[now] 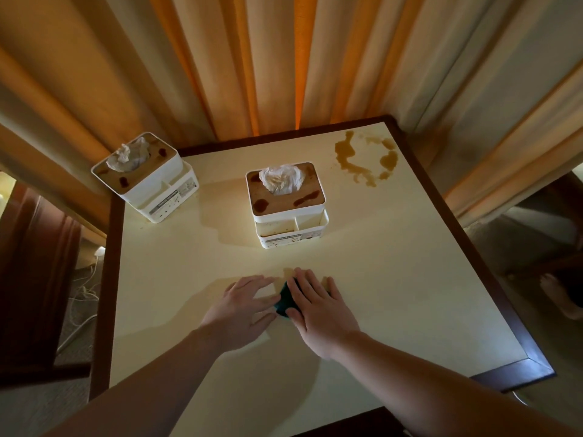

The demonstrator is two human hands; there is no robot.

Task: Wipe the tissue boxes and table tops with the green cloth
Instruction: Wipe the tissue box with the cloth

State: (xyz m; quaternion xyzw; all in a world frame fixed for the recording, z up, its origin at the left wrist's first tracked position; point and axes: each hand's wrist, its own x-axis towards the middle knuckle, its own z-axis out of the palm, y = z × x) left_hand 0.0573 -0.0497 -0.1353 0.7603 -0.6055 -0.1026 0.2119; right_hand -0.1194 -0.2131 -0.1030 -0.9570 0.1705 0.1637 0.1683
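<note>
Head view | green cloth (285,300): dark teal, bunched, on table top (410,279) under right hand (318,305), fingers flat, pressing | left hand (243,305) flat beside, fingers straight | tissue boxes (285,200) stained brown

Curtained room (252,58) with table (410,247)

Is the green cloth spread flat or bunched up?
Bunched up: the green cloth shows only as a small dark wad on the table under the right hand, beside the left hand.
</note>
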